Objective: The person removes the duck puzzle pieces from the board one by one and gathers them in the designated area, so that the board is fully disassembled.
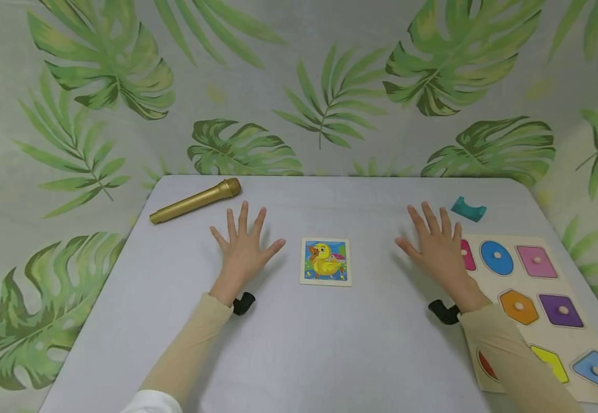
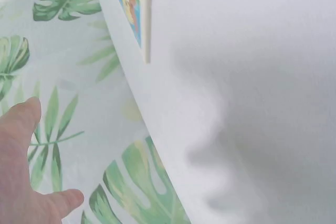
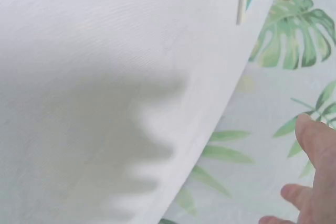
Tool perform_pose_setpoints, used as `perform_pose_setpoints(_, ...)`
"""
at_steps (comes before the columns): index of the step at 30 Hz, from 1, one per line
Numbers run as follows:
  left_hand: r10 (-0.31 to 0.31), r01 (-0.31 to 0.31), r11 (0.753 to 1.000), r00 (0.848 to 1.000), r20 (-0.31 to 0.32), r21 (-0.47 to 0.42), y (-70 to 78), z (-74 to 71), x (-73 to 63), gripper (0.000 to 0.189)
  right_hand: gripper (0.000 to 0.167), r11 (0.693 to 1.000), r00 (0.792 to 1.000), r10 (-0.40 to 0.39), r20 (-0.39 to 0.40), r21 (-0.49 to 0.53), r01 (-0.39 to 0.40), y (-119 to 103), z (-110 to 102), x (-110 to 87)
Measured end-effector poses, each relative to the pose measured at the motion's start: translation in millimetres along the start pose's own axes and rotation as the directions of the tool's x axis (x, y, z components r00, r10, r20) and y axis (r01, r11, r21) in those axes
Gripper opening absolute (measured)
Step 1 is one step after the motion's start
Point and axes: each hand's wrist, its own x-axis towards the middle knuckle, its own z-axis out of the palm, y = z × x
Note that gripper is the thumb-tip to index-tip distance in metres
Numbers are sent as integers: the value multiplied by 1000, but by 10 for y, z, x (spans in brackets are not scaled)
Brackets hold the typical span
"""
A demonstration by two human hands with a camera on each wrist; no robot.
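A small square duck puzzle (image 1: 325, 261) in a pale frame lies flat between the two hands. To its left, my left hand (image 1: 244, 252) is held over the white table with fingers spread and nothing in it. My right hand (image 1: 441, 252) is spread the same way on the other side, overlapping the left edge of a wooden shape board (image 1: 528, 338) in the head view. Both wrist views show the puzzle's edge (image 2: 147, 19) and a hand shadow on the tabletop. Part of the board is hidden by the right forearm.
A gold microphone (image 1: 195, 201) lies at the table's back left. At the back right sits a teal curved block (image 1: 468, 209). The board bears several coloured knobbed shapes, among them a blue oval (image 1: 490, 252). A leaf-patterned cloth (image 1: 330, 86) hangs behind the white table (image 1: 356, 355).
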Motion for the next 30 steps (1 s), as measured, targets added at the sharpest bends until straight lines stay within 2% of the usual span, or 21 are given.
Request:
perform_pose_setpoints(2, 27, -27, 999, 1000, 7, -24, 41, -6, -18, 84, 77, 997, 997, -65, -30, 34, 66, -60, 9, 39)
perform_pose_setpoints(5, 81, -79, 993, 996, 23, -83, 106, -2, -44, 80, 73, 979, 988, -144, -53, 137, 150, -168, 28, 104)
perform_pose_setpoints(9, 189, -178, 967, 981, 43, -180, 182, 24, -80, 72, 68, 927, 981, -195, -16, 324, 190, -351, 77, 185)
perform_pose_setpoints(12, 276, -254, 938, 959, 68, -236, 232, 54, -106, 65, 63, 878, 974, -226, 27, 439, 192, -498, 147, 249)
perform_pose_setpoints(16, 387, -343, 894, 915, 112, -287, 288, 111, -140, 56, 56, 802, 958, -279, 58, 564, 199, -658, 294, 350)
perform_pose_setpoints(18, 427, -370, 875, 894, 137, -313, 307, 145, -165, 53, 53, 761, 949, -307, 74, 618, 198, -724, 374, 398)
perform_pose_setpoints(21, 455, -381, 863, 872, 183, -332, 330, 204, -208, 50, 47, 723, 937, -332, 104, 666, 182, -804, 495, 467)
perform_pose_setpoints(25, 469, -389, 866, 850, 242, -313, 356, 256, -251, 49, 41, 711, 929, -335, 154, 688, 143, -898, 604, 545)
perform_pose_setpoints(30, 492, -416, 860, 830, 265, -295, 381, 295, -297, 50, 38, 740, 919, -322, 225, 666, 97, -1021, 657, 616)
